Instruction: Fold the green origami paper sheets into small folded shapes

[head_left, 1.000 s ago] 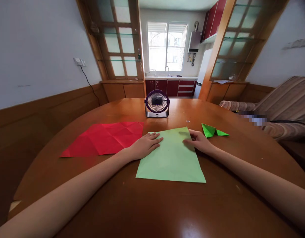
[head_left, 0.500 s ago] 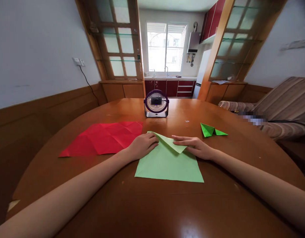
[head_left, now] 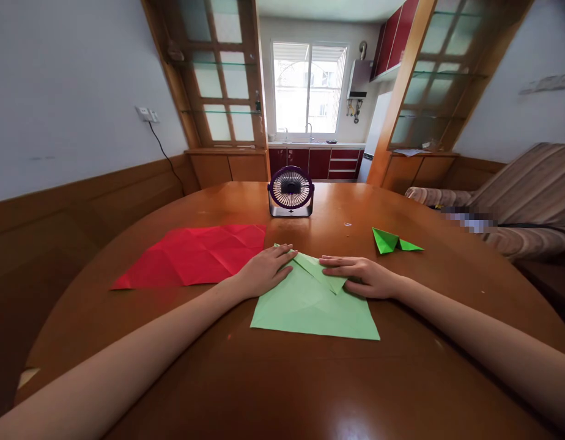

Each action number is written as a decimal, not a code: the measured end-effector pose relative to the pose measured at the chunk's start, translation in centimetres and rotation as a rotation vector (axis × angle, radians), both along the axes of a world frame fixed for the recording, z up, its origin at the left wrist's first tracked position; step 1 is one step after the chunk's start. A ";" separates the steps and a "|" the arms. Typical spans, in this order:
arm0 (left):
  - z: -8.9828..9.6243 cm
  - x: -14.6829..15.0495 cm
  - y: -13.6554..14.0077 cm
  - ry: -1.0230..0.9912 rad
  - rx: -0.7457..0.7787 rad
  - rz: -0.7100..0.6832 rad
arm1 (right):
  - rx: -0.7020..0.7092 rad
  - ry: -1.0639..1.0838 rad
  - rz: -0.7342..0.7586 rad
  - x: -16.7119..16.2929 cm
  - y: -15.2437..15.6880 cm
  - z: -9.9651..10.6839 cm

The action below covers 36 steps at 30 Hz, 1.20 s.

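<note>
Tabletop (head_left: 264,391) spans the lower frame; at centre your left hand (head_left: 264,272) presses the paper (head_left: 310,311), your right hand (head_left: 372,278) its folded flap (head_left: 329,282), both grips laid flat.

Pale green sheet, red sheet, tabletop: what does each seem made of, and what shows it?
Pale green sheet: seemingly matt paper, no glare, folded crisply. Red sheet: probably paper, matt, sharply creased. Tabletop: glossy, perhaps varnished wood or laminate; it reflects light.

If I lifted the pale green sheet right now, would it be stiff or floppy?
The pale green sheet probably feels light and floppy, as it looks paper-thin. Its folded flap might spring up without the right hand resting on it.
</note>
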<state>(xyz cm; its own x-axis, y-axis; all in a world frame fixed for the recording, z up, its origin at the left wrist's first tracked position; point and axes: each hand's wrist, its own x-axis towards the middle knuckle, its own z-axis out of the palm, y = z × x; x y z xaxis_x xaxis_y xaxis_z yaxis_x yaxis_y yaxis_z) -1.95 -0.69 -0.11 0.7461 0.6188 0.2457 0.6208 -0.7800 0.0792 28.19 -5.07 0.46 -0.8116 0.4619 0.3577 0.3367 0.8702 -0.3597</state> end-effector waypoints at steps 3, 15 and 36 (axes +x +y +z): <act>-0.1 0.0 0.1 0.013 -0.011 0.005 | 0.013 -0.018 -0.009 0.0 0.0 0.0; -0.5 -0.2 0.6 0.041 -0.014 -0.024 | 0.038 -0.040 0.000 -0.2 0.2 0.1; 0.6 0.1 0.0 0.114 -0.128 -0.096 | 0.066 -0.085 -0.016 -1.0 -0.5 0.0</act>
